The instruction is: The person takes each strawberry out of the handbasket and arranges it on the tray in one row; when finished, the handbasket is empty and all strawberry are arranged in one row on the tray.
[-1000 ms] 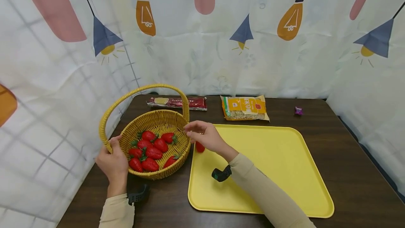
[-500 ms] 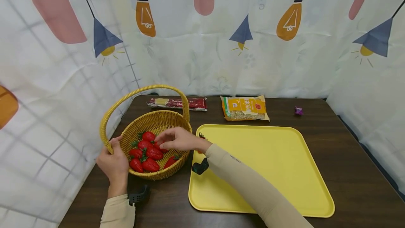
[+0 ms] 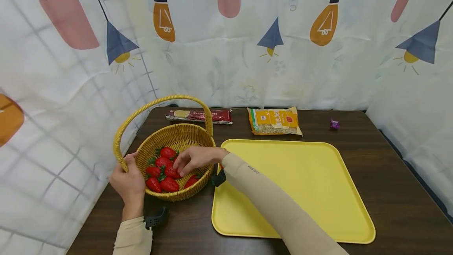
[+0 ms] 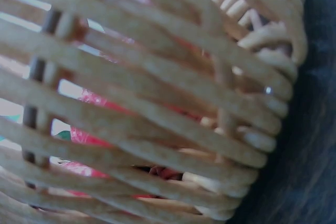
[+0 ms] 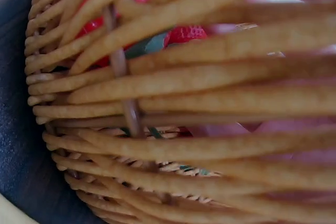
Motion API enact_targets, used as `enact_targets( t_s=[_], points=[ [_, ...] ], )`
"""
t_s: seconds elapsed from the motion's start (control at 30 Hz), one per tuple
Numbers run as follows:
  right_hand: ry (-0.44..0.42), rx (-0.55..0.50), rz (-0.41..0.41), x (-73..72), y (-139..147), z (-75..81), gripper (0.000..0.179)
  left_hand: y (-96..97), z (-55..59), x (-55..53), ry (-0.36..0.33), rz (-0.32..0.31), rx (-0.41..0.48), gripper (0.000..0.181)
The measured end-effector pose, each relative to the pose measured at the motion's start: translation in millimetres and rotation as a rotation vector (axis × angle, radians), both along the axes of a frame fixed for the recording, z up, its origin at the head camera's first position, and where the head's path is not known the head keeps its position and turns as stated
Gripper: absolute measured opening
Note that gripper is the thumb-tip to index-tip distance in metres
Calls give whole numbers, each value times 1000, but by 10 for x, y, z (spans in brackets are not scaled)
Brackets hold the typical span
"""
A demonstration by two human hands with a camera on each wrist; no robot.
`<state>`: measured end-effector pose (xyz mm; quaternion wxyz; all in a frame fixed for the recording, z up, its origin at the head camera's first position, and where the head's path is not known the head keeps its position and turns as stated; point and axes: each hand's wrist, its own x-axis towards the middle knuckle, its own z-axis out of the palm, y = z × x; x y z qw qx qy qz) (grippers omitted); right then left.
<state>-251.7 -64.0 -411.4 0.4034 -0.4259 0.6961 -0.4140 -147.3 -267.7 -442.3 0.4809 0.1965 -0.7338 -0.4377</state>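
A yellow wicker basket [image 3: 192, 193] with a tall arched handle stands at the left of the table, several red strawberries [image 3: 169, 185] lying inside. My left hand [image 3: 130, 180] grips its left side, near the foot of the handle. My right hand [image 3: 192, 159] reaches in over the right rim, bent fingers at a strawberry [image 3: 171, 171] near the middle of the pile. Whether the fingers pinch it I cannot tell. Both wrist views are filled by the basket's weave [image 4: 157, 114], with red fruit showing through its gaps.
A yellow tray [image 3: 293, 192] lies right of the basket; a bit of red shows at its left edge behind the right wrist. Behind stand a dark red packet [image 3: 219, 116], a yellow food bag [image 3: 276, 121] and a small purple wrapped piece [image 3: 334, 124]. Curtains hang around the table.
My right hand has moved left from above the tray's left edge into the basket, down to the strawberries. My left hand has kept its hold on the basket.
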Motion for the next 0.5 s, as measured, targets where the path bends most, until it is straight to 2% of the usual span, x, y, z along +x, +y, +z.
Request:
enact_targets(
  t_s=[0.27,0.5],
  points=[
    [-50,118,51,-17,-70,-42,31,25,10,4,29,-6,52,40],
    [-73,199,192,-2,-84,-38,24,39,22,8,19,-7,61,41]
  ],
)
